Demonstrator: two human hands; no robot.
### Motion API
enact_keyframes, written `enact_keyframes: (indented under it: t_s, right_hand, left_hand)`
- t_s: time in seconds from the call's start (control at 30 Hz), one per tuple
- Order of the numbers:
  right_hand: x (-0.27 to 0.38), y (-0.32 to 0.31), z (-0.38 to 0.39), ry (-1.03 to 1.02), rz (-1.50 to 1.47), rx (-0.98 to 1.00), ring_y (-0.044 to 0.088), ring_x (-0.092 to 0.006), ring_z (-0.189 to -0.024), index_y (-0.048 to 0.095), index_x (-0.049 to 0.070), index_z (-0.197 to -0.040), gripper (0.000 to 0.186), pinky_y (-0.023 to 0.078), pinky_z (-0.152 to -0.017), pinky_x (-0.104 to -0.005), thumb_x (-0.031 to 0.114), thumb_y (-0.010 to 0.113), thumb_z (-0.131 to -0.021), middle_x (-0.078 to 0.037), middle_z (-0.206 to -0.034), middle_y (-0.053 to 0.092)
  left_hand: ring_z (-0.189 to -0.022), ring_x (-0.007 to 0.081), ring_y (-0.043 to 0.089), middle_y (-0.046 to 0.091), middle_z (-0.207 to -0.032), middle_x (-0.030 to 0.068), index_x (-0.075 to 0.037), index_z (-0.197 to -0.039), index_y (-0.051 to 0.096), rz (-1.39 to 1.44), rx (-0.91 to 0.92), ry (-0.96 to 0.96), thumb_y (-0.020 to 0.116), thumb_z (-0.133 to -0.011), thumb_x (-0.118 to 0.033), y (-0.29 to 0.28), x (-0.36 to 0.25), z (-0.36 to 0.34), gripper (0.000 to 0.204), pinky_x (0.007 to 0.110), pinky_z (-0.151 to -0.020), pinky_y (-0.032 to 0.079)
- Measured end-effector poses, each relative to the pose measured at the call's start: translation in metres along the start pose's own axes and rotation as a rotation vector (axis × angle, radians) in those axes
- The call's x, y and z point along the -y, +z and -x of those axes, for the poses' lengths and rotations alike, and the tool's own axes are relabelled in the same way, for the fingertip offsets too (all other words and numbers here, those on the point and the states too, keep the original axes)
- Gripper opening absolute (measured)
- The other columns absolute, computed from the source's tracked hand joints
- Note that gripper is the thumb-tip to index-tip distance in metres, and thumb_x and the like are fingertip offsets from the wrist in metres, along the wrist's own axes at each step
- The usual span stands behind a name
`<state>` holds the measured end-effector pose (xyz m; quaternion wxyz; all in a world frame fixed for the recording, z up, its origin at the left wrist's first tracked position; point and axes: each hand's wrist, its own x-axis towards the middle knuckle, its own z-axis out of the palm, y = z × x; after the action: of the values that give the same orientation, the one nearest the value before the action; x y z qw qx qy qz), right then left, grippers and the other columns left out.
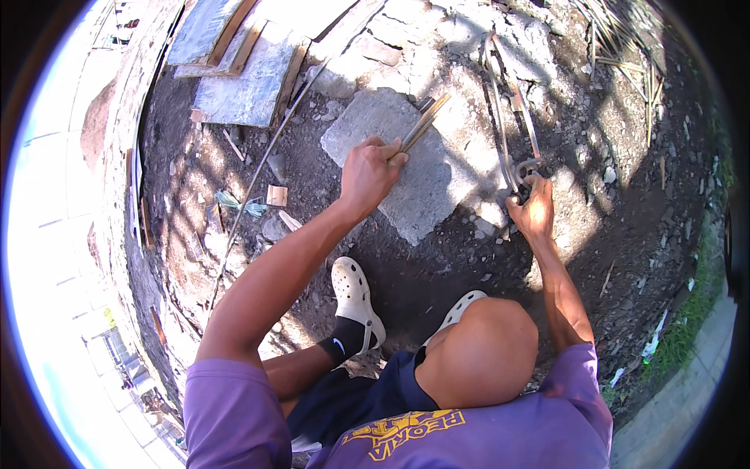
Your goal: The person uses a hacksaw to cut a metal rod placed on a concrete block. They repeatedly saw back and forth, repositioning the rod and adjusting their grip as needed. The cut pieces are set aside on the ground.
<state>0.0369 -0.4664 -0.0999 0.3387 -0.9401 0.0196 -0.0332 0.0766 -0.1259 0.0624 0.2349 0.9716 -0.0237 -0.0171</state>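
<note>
As left hand (369, 176) grips sticks (427, 120), right (537, 209) holds tool (501, 129).

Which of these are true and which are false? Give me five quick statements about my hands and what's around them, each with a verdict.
1. The left hand holds thin sticks. True.
2. The right hand is empty. False: the fingers of the right hand grip the lower end of a long metal frame.
3. A grey slab lies on the ground. True.
4. The flat boards are at the picture's upper right. False: the boards are at its upper left.
5. A pale clog is on the left foot. True.
</note>
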Motion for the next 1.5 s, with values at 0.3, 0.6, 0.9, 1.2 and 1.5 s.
enact_keyframes:
  t_s: [0.3, 0.6, 0.9, 1.2, 1.5]
  right_hand:
    - [0.031, -0.065, -0.004, 0.229, -0.809, 0.016, 0.042, -0.0062, -0.072, 0.055, 0.006, -0.104, 0.015, 0.037, -0.063, -0.0259, 0.017, 0.055, -0.095, 0.002, -0.084, 0.048]
    - [0.139, -0.174, 0.017, 0.256, -1.204, -0.068, 0.039, -0.0079, -0.065, 0.051, 0.007, -0.105, 0.021, 0.035, -0.06, -0.026, 0.028, 0.053, -0.104, 0.001, -0.078, 0.044]
    - [0.228, -0.258, 0.084, 0.284, -0.913, -0.019, 0.045, -0.0114, -0.059, 0.05, 0.012, -0.089, 0.036, 0.043, -0.068, -0.0308, 0.045, 0.06, -0.098, 0.0, -0.064, 0.047]
    - [0.23, -0.245, 0.127, 0.419, -0.988, 0.056, 0.039, -0.0057, -0.056, 0.049, 0.01, -0.089, 0.024, 0.039, -0.055, -0.0274, 0.026, 0.059, -0.104, 0.004, -0.069, 0.042]
    - [0.206, -0.261, 0.222, 0.402, -0.84, 0.142, 0.038, -0.0068, -0.052, 0.044, 0.008, -0.085, 0.042, 0.034, -0.05, -0.0276, 0.042, 0.061, -0.103, 0.001, -0.061, 0.042]
  left_hand:
    - [-0.081, 0.0345, 0.07, 0.071, -0.095, 0.0175, -0.013, -0.133, 0.074, 0.068, 0.099, -0.034, 0.077, -0.091, -0.022, -0.006, 0.006, -0.003, 0.042, 0.046, -0.077, 0.055]
    - [-0.081, 0.0343, 0.072, 0.072, -0.099, 0.0209, -0.01, -0.131, 0.075, 0.047, 0.149, 0.027, 0.076, -0.09, -0.023, -0.01, 0.012, -0.011, 0.043, 0.046, -0.078, 0.056]
    - [-0.086, 0.0356, 0.074, 0.074, -0.103, 0.0198, -0.011, -0.128, 0.076, 0.089, 0.168, 0.002, 0.076, -0.088, -0.025, -0.008, 0.019, -0.014, 0.042, 0.046, -0.08, 0.057]
    - [-0.078, 0.0309, 0.073, 0.074, -0.091, 0.019, -0.012, -0.128, 0.076, 0.058, 0.248, -0.068, 0.079, -0.087, -0.03, -0.015, 0.014, -0.016, 0.045, 0.044, -0.073, 0.057]
    - [-0.083, 0.0327, 0.074, 0.075, -0.092, 0.017, -0.011, -0.127, 0.077, -0.05, 0.174, 0.021, 0.076, -0.088, -0.031, -0.01, 0.01, -0.015, 0.044, 0.043, -0.08, 0.056]
